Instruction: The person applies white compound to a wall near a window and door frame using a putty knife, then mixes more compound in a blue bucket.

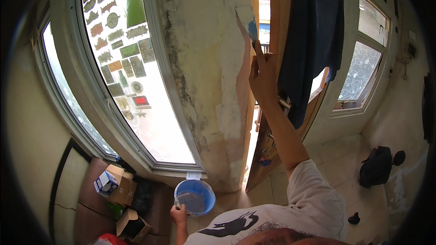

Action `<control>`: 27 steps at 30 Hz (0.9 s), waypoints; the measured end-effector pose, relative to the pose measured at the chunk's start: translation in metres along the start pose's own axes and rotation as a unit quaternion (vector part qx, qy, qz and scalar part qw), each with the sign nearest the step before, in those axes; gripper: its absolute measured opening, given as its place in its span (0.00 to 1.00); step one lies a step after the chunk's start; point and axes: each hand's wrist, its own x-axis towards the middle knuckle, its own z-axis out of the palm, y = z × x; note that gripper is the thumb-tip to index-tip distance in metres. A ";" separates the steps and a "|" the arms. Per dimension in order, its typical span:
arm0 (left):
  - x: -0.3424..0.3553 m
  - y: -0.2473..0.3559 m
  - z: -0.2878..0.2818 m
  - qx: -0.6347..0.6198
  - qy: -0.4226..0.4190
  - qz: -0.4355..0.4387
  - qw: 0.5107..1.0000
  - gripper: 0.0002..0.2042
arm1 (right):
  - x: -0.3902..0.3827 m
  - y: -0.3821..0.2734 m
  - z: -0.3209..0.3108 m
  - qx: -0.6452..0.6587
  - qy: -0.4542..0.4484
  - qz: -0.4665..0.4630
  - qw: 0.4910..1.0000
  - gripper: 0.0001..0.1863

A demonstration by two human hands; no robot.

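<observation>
My right hand [263, 71] is raised beside the door frame, its fingers closed round a putty knife [252, 30]. The knife's bluish blade lies against the wall edge, at a pale patch near a crack in the plaster. Low down, my left hand [179, 214] grips a blue bucket [210, 196] at its left rim. Grey paste [193, 202] lies in the bucket's bottom. The wall [202, 72] between window and door is stained and patchy, with dark peeling spots along its left side. Most of the knife's handle is hidden by my fingers.
A wooden door [290, 140] stands ajar, with dark blue cloth [311, 31] hanging on it. A sticker-covered window [159, 131] is to the left. Cardboard boxes [121, 190] sit on a brown sofa [86, 215]. A black backpack [376, 168] rests on the floor at right.
</observation>
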 end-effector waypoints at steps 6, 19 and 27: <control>0.001 0.010 -0.004 0.031 -0.012 0.002 0.999 0.17 | 0.065 0.000 -0.010 0.040 0.059 -0.056 0.996 0.26; 0.002 0.002 0.003 0.008 0.001 0.016 1.000 0.17 | -0.041 0.017 -0.003 0.014 -0.027 -0.011 0.999 0.26; -0.005 0.026 -0.005 0.042 -0.002 0.021 0.999 0.16 | 0.015 -0.017 -0.010 0.050 0.025 -0.035 0.998 0.28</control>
